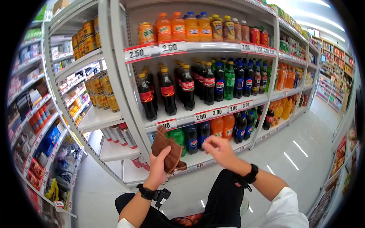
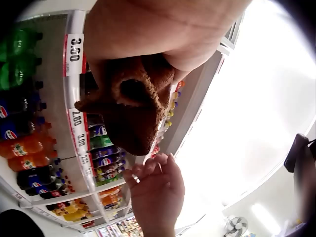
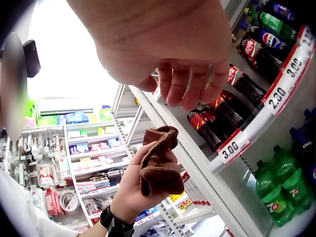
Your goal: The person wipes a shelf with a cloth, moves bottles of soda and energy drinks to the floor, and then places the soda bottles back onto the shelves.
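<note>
My left hand (image 1: pixel 157 169) grips a brown leather-like piece (image 1: pixel 174 152) with a small loop at its lower end, thumb across its face. Seen from the left wrist, the brown piece (image 2: pixel 133 126) has a rough edge and a round opening, below the left hand (image 2: pixel 158 29). My right hand (image 1: pixel 221 151) is apart from it, to its right, fingers loosely curled and holding nothing. The right wrist view shows the right hand (image 3: pixel 163 44) above, and the left hand (image 3: pixel 131 185) around the folded brown piece (image 3: pixel 162 170).
Shelves of drink bottles (image 1: pixel 186 85) with price labels (image 1: pixel 205 114) stand in front, a side rack of cans (image 1: pixel 100 91) to their left. Packaged goods (image 1: pixel 42 125) fill a shelf at far left. Shiny floor (image 1: pixel 281 152) runs along the aisle to the right.
</note>
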The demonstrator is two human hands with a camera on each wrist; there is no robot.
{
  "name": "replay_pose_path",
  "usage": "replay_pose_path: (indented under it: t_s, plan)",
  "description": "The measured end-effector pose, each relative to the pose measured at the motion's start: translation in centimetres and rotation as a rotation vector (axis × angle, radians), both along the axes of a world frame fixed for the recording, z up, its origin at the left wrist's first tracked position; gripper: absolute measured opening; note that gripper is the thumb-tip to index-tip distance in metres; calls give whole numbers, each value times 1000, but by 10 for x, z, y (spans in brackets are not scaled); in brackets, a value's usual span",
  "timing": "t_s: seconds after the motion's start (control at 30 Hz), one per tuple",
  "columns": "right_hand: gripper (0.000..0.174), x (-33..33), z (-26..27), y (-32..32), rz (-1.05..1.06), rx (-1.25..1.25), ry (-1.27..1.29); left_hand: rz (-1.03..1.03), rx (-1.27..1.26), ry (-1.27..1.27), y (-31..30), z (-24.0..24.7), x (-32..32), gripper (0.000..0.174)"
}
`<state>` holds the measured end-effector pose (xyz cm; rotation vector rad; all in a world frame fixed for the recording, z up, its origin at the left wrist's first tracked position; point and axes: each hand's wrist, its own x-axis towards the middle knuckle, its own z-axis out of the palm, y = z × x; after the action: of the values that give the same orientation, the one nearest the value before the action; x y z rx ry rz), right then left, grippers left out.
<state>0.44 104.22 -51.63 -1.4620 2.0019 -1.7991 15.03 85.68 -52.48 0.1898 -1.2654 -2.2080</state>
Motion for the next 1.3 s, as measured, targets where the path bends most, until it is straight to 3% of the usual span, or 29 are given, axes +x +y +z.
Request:
replay_pose_path:
  t_s: [0.13, 0.27, 0.43, 0.57, 0.7, 0.73, 0.83, 0.97, 1.03, 1.1, 1.13, 1.17, 1.27, 1.3]
  plan:
    - [18, -13, 47, -35, 10, 4, -13, 21, 37, 102, -13, 3, 1, 41]
    - [16, -36, 60, -102, 48, 22, 9, 160, -5, 15, -47, -45, -5, 41]
    - [17, -56, 73, -185, 0, 66, 106, 191, 114, -30, -77, -71, 13, 42]
    - [37, -80, 100, -243, -169, 33, 529, 258, 181, 36, -88, -75, 14, 43]
    - [58, -91, 144, -283, -427, 85, 685, 242, 194, 49, -85, -56, 15, 43]
    - [67, -93, 160, -292, -433, 249, 567, 232, 186, 80, -87, -59, 12, 44]
    - [70, -100, 188, -323, -494, 384, 646, 231, 140, 3, -88, -60, 9, 44]
    - [68, -107, 215, -366, -423, 602, 566, 251, 125, -11, -91, -65, 9, 42]
    - [60, -69, 232, -364, -407, 701, 658, 259, 118, -10, -95, -66, 9, 41]
    - [53, -28, 240, -347, -134, 699, 429, 296, 81, -24, -98, -65, 7, 40]
    - [53, -55, 241, -356, -81, 950, 955, 298, 95, -25, -100, -66, 6, 41]
    - [53, -61, 239, -359, -80, 949, 954, 299, 93, -26, -100, -67, 4, 41]
    - [51, -62, 231, -372, -255, 867, 572, 295, 139, 25, -104, -70, -2, 43]
    - [50, -76, 228, -382, -282, 836, 588, 286, 145, 10, -104, -73, -3, 44]
